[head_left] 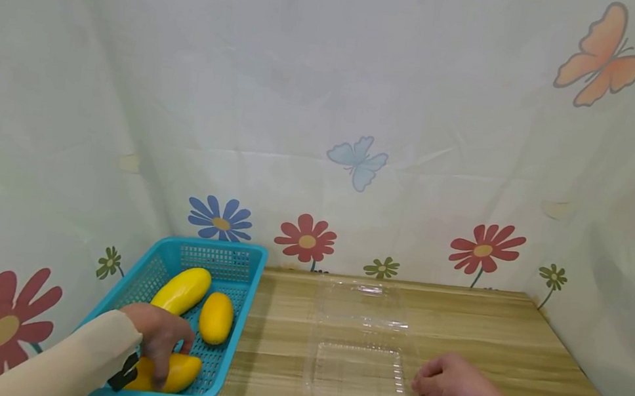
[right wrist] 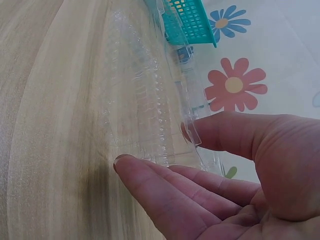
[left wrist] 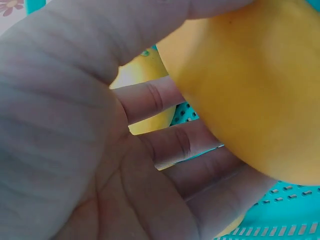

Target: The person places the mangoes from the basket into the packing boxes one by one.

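In the head view, my left hand (head_left: 160, 335) reaches down into a blue plastic basket (head_left: 255, 283). It grips a smooth, oblong yellow fruit (head_left: 184, 372), with the thumb on one side and the fingers round the other. The left wrist view shows this fruit (left wrist: 250, 95) up close, its far end out of frame. My right hand (head_left: 457, 388) is at the near right corner of an open clear plastic clamshell box (head_left: 355, 378). Thumb and fingers pinch the box's thin edge, as the right wrist view shows. The transparent lid (head_left: 360, 304) lies folded back toward the wall.
A longer yellow fruit (head_left: 184, 290) and a shorter, rounder one (head_left: 216, 319) also lie in the basket. Everything stands on a wood-grain table (head_left: 491, 332). White sheeting (head_left: 414, 91) printed with flowers and butterflies closes off the back and both sides.
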Demonstrator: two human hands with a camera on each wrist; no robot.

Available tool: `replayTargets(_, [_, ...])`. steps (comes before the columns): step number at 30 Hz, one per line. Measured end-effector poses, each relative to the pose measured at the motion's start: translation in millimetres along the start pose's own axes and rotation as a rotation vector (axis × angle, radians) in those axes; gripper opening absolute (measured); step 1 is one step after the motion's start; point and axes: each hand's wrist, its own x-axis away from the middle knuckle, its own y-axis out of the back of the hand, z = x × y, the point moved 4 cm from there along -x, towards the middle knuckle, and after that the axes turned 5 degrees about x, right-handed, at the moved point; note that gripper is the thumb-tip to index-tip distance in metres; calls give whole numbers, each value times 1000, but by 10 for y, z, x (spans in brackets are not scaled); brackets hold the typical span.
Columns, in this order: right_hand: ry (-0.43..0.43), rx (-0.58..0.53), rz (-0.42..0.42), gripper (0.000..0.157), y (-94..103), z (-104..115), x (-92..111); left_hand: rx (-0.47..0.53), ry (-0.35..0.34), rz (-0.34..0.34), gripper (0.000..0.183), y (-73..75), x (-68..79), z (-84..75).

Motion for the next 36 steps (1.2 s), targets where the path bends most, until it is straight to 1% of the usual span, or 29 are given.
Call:
replayTargets(7, [0, -14, 1, 20, -2, -9, 3, -23, 2, -62, 40, 17, 42, -12])
replayTargets(11, [1, -28, -8, 20, -10, -14, 9, -30, -5, -77, 42, 54, 78, -16])
replayTargets(13, [6, -31, -12, 21, -8, -15, 11, -27, -21, -88, 43, 80, 98, -17])
replayTargets(18, [14, -27, -12, 20, -13, -9, 8, 17, -66, -126, 44, 154, 180, -17])
replayTargets(23, [13, -27, -13, 22, -20, -17, 6, 52, -110, -206, 45, 262, 326, -33])
replayTargets(27, [21, -29, -12, 23, -14, -28, 10, 47, -138, -272, 47, 389, 408, -84])
replayTargets(30, [25, -31, -10, 24, -7, -39, 12, 20, -169, -306, 49, 478, 446, -156])
replayTargets(33, [31, -34, -6, 24, -2, -48, 8, 6, -215, -340, 50, 553, 492, -258])
replayTargets(36, [38, -39, -1, 25, -1, -51, 10, -20, -268, -381, 53, 615, 539, -397])
